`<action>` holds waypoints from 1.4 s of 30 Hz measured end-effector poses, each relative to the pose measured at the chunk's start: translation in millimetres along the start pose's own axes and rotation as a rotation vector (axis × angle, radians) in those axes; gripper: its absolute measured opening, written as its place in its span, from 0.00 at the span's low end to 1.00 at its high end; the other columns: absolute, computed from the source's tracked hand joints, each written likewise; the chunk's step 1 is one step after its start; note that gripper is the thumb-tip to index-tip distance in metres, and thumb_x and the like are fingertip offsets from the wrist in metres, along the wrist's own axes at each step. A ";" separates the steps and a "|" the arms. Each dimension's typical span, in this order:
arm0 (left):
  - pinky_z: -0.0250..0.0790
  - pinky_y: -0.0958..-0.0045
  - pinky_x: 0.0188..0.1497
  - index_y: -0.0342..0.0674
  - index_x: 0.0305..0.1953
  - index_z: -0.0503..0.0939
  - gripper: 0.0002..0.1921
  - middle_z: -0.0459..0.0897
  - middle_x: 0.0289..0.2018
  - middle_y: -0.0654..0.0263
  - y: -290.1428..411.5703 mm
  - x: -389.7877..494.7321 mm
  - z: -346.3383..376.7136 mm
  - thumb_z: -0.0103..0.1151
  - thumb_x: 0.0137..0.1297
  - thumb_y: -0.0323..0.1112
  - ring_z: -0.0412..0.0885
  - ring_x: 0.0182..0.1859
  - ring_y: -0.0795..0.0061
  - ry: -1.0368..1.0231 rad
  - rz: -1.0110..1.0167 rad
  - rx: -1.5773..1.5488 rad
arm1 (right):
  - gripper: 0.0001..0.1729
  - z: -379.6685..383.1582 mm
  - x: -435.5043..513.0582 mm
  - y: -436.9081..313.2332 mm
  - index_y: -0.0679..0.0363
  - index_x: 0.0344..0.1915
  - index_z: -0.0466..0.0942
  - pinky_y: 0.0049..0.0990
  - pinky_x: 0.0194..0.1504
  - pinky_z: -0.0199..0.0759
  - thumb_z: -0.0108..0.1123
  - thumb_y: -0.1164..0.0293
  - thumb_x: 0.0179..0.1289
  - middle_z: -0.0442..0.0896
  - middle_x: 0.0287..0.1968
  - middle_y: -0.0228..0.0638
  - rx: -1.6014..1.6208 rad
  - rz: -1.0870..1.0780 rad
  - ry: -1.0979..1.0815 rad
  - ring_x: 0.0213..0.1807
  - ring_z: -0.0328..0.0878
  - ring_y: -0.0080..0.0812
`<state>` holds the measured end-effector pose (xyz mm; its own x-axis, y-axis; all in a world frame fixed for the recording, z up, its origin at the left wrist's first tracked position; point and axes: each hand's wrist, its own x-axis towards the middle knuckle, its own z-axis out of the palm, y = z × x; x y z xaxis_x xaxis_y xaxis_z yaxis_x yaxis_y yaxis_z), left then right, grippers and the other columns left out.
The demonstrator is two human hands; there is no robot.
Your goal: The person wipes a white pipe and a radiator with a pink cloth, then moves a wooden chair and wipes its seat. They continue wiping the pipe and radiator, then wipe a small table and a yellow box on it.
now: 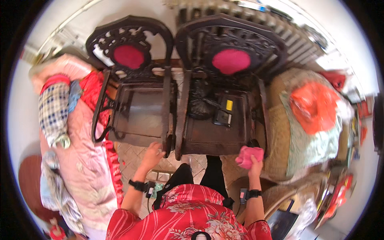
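Note:
Two dark carved wooden armchairs stand side by side before me. My right hand grips a folded pink cloth at the front right corner of the right armchair. Beside the front edge of the left armchair, near its right armrest, is my left hand; its fingers are spread and nothing shows in it. On the right seat lie a black plastic bag and a small black device with a yellow label. Both chair backs carry pink oval panels.
A bed with pink bedding borders the left side, with a checked cloth bundle on it. To the right, an orange plastic bag rests on a covered seat. A radiator stands behind the right chair.

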<state>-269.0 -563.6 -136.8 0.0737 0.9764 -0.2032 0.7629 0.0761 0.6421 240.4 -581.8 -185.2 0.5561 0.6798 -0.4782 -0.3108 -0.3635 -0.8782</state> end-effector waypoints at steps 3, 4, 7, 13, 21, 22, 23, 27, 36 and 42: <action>0.75 0.59 0.49 0.32 0.54 0.77 0.22 0.79 0.49 0.48 -15.6 -31.2 -34.0 0.66 0.58 0.31 0.81 0.48 0.50 -0.102 -0.069 -0.088 | 0.30 4.4 -67.8 7.4 0.63 0.63 0.70 0.33 0.59 0.72 0.66 0.74 0.62 0.79 0.56 0.36 -0.018 -0.016 -0.133 0.56 0.77 0.32; 0.76 0.61 0.46 0.32 0.54 0.77 0.22 0.80 0.47 0.49 -15.8 -33.8 -38.7 0.66 0.57 0.29 0.82 0.45 0.52 -0.121 -0.073 -0.117 | 0.32 7.9 -85.6 6.7 0.62 0.66 0.67 0.33 0.60 0.72 0.66 0.73 0.63 0.79 0.56 0.38 -0.047 -0.023 -0.143 0.56 0.76 0.33; 0.76 0.65 0.46 0.31 0.54 0.77 0.22 0.80 0.47 0.52 2.0 -29.6 -43.6 0.66 0.58 0.28 0.83 0.45 0.59 -0.243 0.055 -0.145 | 0.34 9.3 -136.2 -11.6 0.59 0.67 0.66 0.33 0.60 0.72 0.67 0.70 0.63 0.78 0.57 0.39 -0.119 -0.045 -0.276 0.59 0.75 0.32; 0.75 0.69 0.52 0.38 0.72 0.62 0.37 0.69 0.65 0.57 112.2 -23.0 -15.7 0.66 0.62 0.28 0.76 0.58 0.67 -0.694 0.223 -0.513 | 0.43 31.2 -215.9 -76.9 0.55 0.70 0.63 0.36 0.68 0.64 0.70 0.55 0.59 0.74 0.64 0.40 -0.292 -0.228 -0.620 0.66 0.71 0.34; 0.76 0.76 0.49 0.31 0.65 0.68 0.30 0.80 0.51 0.64 224.2 -62.9 5.3 0.65 0.62 0.23 0.80 0.49 0.76 -1.151 0.295 -0.489 | 0.50 -12.8 -298.1 -81.8 0.53 0.75 0.55 0.34 0.66 0.67 0.68 0.68 0.53 0.73 0.65 0.43 -0.246 -0.230 -0.721 0.65 0.72 0.37; 0.76 0.76 0.46 0.30 0.62 0.71 0.27 0.82 0.47 0.65 232.7 -66.5 6.0 0.65 0.61 0.22 0.81 0.45 0.78 -1.105 0.369 -0.368 | 0.51 -26.1 -303.4 -74.2 0.53 0.75 0.55 0.34 0.66 0.67 0.69 0.68 0.52 0.73 0.65 0.43 -0.246 -0.287 -0.675 0.65 0.72 0.37; 0.77 0.77 0.44 0.29 0.59 0.74 0.24 0.84 0.42 0.67 240.2 -73.1 7.4 0.65 0.61 0.22 0.83 0.41 0.79 -1.054 0.366 -0.199 | 0.52 -41.3 -309.8 -65.4 0.53 0.76 0.55 0.34 0.66 0.67 0.69 0.69 0.52 0.73 0.66 0.43 -0.283 -0.272 -0.632 0.65 0.72 0.37; 0.77 0.77 0.34 0.29 0.54 0.77 0.20 0.84 0.36 0.67 269.4 -103.9 7.0 0.66 0.60 0.22 0.82 0.34 0.82 -1.024 0.451 -0.302 | 0.47 -107.9 -338.6 -30.4 0.55 0.72 0.61 0.36 0.66 0.67 0.69 0.68 0.51 0.78 0.61 0.46 -0.381 -0.226 -0.435 0.63 0.76 0.43; 0.67 0.83 0.34 0.31 0.44 0.81 0.14 0.79 0.30 0.76 304.3 -157.5 54.7 0.72 0.59 0.29 0.71 0.31 0.89 -1.034 0.554 -0.267 | 0.25 -199.1 -414.4 -0.7 0.63 0.52 0.78 0.37 0.51 0.75 0.70 0.63 0.57 0.83 0.50 0.46 -0.374 -0.172 -0.311 0.49 0.82 0.42; 0.74 0.72 0.44 0.35 0.52 0.80 0.23 0.82 0.39 0.63 333.5 -144.8 118.0 0.72 0.53 0.28 0.80 0.41 0.71 -1.176 0.976 0.152 | 0.19 -221.8 -443.8 -0.9 0.62 0.48 0.79 0.35 0.46 0.76 0.66 0.64 0.62 0.84 0.37 0.44 -0.174 -0.505 -0.095 0.40 0.82 0.40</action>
<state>50.5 -703.5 19.6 0.9625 -0.0813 -0.2589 0.1679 -0.5709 0.8036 164.9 -1024.4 25.8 0.5291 0.8486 -0.0005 0.1134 -0.0713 -0.9910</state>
